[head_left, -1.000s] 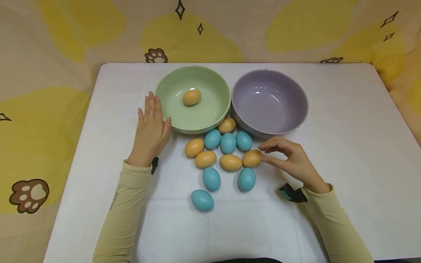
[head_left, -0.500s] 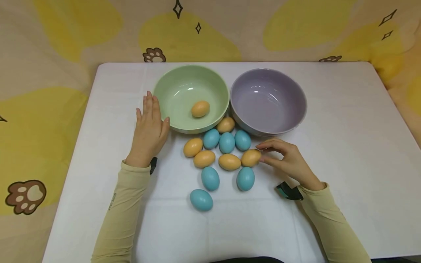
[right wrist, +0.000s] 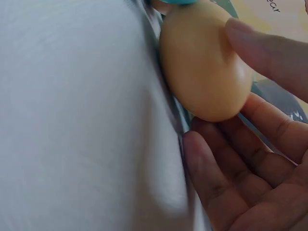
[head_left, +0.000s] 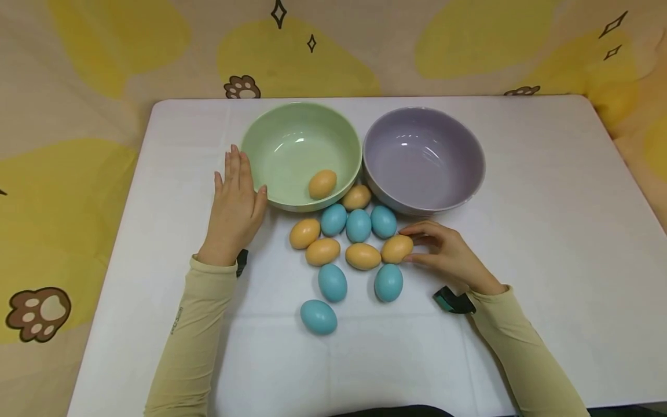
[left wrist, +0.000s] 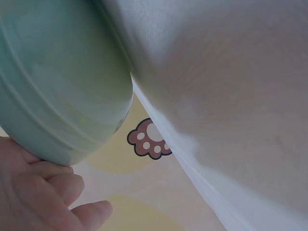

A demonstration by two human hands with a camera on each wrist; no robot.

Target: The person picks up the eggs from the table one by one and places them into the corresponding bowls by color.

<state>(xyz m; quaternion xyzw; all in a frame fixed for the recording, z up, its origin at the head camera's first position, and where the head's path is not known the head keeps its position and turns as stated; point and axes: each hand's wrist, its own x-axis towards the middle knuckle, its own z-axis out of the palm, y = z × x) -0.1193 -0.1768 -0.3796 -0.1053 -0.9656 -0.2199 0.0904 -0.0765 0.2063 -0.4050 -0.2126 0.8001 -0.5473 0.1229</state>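
My left hand (head_left: 233,211) lies with its fingers straight along the left outer side of a green bowl (head_left: 271,156); in the left wrist view its fingers (left wrist: 53,192) touch the bowl's wall. One yellow egg (head_left: 322,184) is inside that bowl, near its front right wall. At the right end of the egg group, my right hand (head_left: 443,249) pinches another yellow egg (head_left: 397,249) between thumb and fingers. This egg (right wrist: 207,62) is large in the right wrist view, thumb on one side and fingers at its end. It still lies on the table.
A purple bowl (head_left: 424,162) stands beside the green one. In front of both bowls lie several yellow eggs (head_left: 363,256) and several blue eggs (head_left: 332,282) on the white table (head_left: 563,243). A patterned cloth (head_left: 396,46) hangs behind.
In the green bowl the yellow egg has rolled toward the front right. My right hand has moved slightly left and closed its thumb and fingers round the egg. My left hand stays put.
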